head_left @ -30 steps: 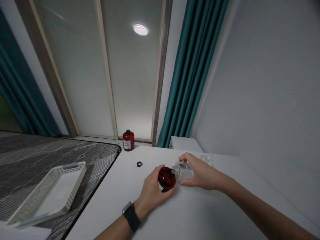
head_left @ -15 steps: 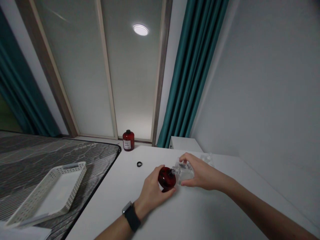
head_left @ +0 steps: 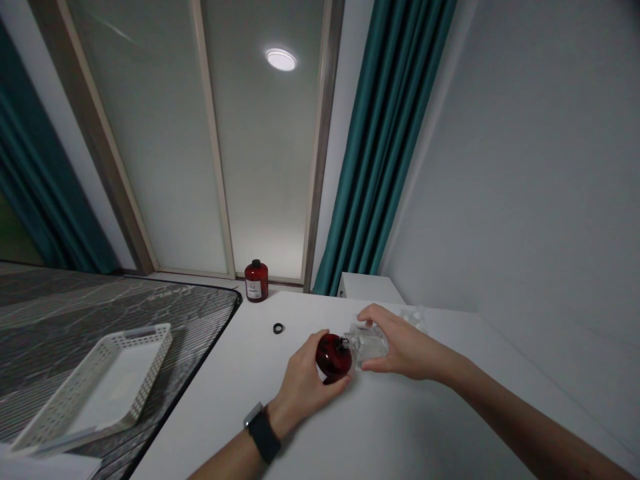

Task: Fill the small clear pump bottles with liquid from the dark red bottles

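My left hand [head_left: 307, 373], with a dark watch on its wrist, is wrapped round a dark red glass bottle [head_left: 334, 357]. The bottle is tilted with its neck toward the right. In my right hand [head_left: 395, 340] is a clear glass bottle [head_left: 369, 343], tipped on its side between thumb and fingers. The two necks meet mouth to mouth; whether they touch cannot be made out. A small black ring [head_left: 278, 328] lies on the white table [head_left: 225, 400], beyond my left hand.
A second red bottle [head_left: 257, 283] with a black cap and white label stands at the table's far left corner. Crumpled clear plastic [head_left: 415, 317] lies behind my right hand. To the left, a white perforated basket [head_left: 147, 373] sits on a grey patterned surface [head_left: 200, 307].
Almost nothing differs. Both hands keep the two bottles neck to neck in the same place; the view has shifted very slightly.
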A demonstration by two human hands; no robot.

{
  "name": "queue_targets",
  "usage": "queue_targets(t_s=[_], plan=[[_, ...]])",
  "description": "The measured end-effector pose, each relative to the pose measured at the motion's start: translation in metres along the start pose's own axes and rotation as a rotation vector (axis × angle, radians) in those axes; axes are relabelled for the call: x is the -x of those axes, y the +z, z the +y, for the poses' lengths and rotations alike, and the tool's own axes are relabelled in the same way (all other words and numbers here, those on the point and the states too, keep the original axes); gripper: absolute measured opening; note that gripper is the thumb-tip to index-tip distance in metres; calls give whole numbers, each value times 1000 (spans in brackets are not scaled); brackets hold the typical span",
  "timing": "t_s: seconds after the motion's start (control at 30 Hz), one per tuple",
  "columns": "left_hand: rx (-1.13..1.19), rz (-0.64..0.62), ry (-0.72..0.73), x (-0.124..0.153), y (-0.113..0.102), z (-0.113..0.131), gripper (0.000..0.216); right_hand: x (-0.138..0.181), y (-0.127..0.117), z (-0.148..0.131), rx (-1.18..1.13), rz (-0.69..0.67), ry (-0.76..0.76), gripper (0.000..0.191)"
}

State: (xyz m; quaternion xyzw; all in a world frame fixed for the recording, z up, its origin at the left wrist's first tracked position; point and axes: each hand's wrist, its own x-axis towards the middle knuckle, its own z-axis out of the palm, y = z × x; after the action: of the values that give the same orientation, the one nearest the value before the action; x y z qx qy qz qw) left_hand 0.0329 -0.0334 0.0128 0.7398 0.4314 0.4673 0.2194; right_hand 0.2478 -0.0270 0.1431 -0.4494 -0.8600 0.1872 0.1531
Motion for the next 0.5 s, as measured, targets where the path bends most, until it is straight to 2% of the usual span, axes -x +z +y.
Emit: queue_targets(t_s=[0.5], plan=[[1, -5, -10, 1, 2, -2, 70, -1, -1, -3, 16, 15, -11, 60]])
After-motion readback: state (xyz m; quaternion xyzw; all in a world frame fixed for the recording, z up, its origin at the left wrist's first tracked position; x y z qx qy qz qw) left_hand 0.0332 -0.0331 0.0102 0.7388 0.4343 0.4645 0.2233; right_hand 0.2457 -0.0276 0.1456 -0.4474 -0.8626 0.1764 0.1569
